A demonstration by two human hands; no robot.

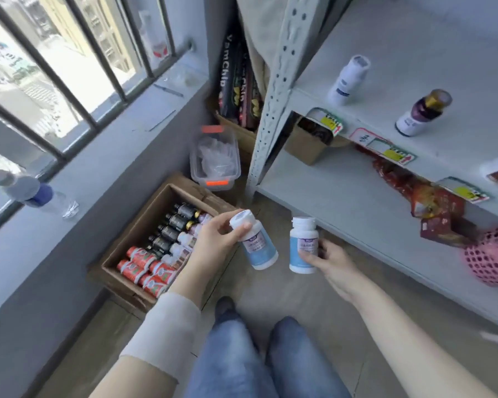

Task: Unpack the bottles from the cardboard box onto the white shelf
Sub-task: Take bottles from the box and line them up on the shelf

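Note:
My left hand grips a white bottle with a pale blue label near its cap, tilted, just right of the cardboard box. My right hand holds a second matching white bottle upright above the floor. The open box sits on the floor and holds several dark bottles, small white bottles and red-labelled ones. On the white shelf at the upper right stand a white bottle and a purple-labelled bottle with a gold cap.
A clear plastic tub with orange clips sits beyond the box. A water bottle lies on the window ledge. Red snack packets and a pink mesh basket occupy the lower shelf. My knees are below.

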